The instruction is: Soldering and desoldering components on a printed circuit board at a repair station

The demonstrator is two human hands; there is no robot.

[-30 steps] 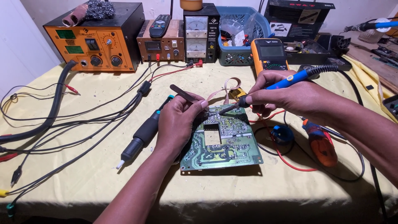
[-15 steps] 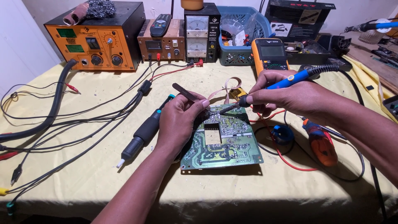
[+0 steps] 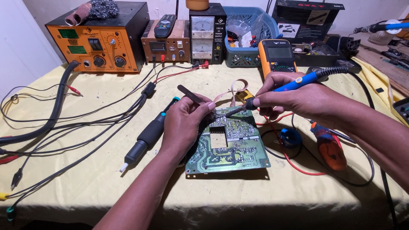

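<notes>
Green circuit board [image 3: 230, 147] lies solder side up on the yellow-covered desk [image 3: 106, 187], roughly mid-desk and toward the front edge, its near edge flat on the cloth.

Left hand [image 3: 185, 125] rests on the board's left rear corner; fingers pinched together on dark tweezers [image 3: 192, 94], whose free end points up and away to the left.

Right hand [image 3: 298, 100] is over the board's rear edge; fingers clamped pen-style around a blue-handled soldering iron [image 3: 294, 85]. Iron tip meets the board at its rear edge, just beside the left fingertips.

Black hot-air handpiece [image 3: 149, 135] lies on the cloth just left of the left hand. Orange-handled tool [image 3: 330, 147] lies right of the board. Yellow multimeter [image 3: 277, 57] stands behind the right hand. Orange rework station [image 3: 100, 40] sits at the rear left corner, an analog-meter power supply [image 3: 207, 36] at the rear edge.
</notes>
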